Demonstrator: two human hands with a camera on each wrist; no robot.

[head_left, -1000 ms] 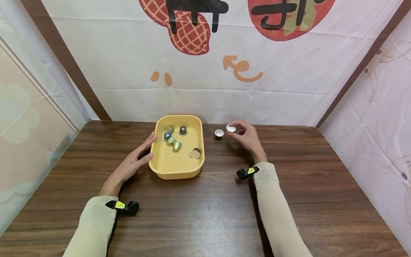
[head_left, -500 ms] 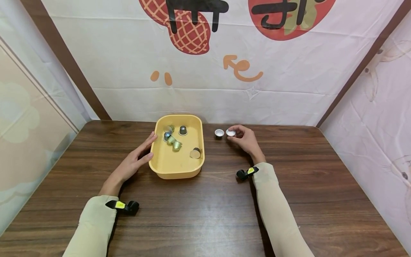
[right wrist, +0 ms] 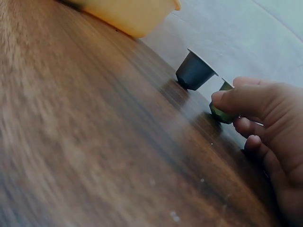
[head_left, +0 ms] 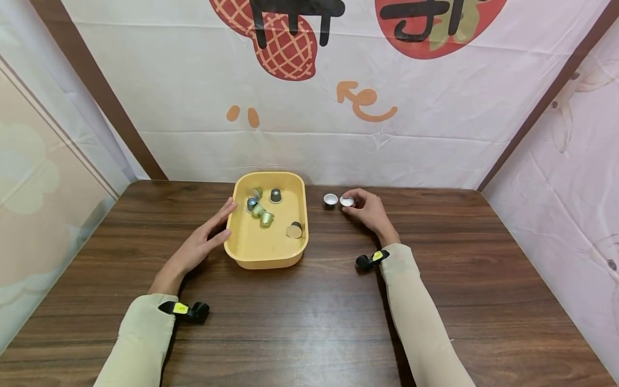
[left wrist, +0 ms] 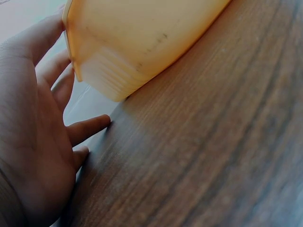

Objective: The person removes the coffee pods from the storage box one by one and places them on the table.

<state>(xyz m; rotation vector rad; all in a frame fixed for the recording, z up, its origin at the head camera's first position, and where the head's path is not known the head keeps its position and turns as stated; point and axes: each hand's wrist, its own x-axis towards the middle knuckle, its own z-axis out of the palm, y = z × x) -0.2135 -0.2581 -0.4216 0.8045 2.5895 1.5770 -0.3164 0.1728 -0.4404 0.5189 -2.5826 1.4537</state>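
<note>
My right hand [head_left: 369, 211] pinches a green coffee capsule [right wrist: 222, 113] between thumb and fingers, its pale lid [head_left: 346, 201] facing up. Right beside it, to the left, a dark coffee capsule [right wrist: 193, 71] stands lid up on the table. At the left side of the yellow tray [head_left: 266, 257], my left hand [head_left: 198, 246] rests its fingertips on the rim with the fingers fairly straight. In the left wrist view the thumb and fingers [left wrist: 47, 71] touch the tray's edge while other fingers spread below it.
Inside the tray lie several capsules: green ones [head_left: 266, 219], a blue one [head_left: 251, 204], a dark upside-down one [head_left: 275, 195] and one on its side with a tan lid [head_left: 293, 231]. A printed cloth [head_left: 193, 156] hangs behind the wooden table [head_left: 309, 322].
My right hand has brought the green capsule slightly nearer and down to the table, level with the dark capsule. The left hand and the tray stay in place.
</note>
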